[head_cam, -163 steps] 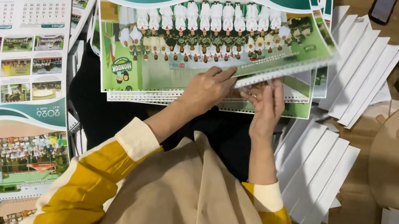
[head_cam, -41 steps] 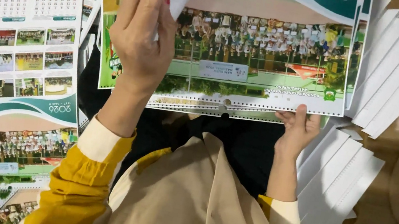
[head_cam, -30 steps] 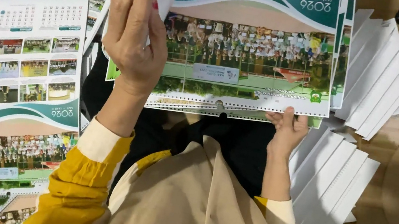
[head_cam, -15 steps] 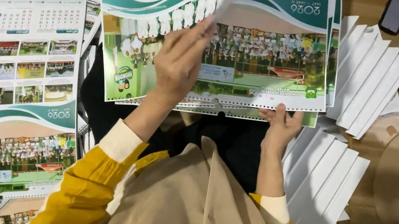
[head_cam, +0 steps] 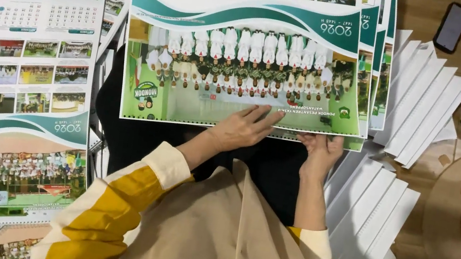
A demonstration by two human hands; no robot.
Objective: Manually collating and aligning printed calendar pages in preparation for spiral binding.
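Observation:
A stack of printed calendar sheets (head_cam: 242, 56) lies in front of me, its top sheet showing a group photo over a green and white wave band. My left hand (head_cam: 240, 130) rests flat on the near edge of the top sheet, fingers spread. My right hand (head_cam: 320, 151) presses the stack's near right corner, fingers on the paper edge. Neither hand grips anything. Yellow sleeves and a beige cloth (head_cam: 224, 241) cover my lap below.
More calendar sheets (head_cam: 14, 81) are spread at the left. White paper strips (head_cam: 413, 116) fan out at the right, with another pile (head_cam: 370, 228) below them. A dark phone (head_cam: 451, 27) lies at the top right on the wooden floor.
My left hand lifted a sheet high, then laid it down on the stack and now rests flat on it. My right hand stayed at the stack's near right edge.

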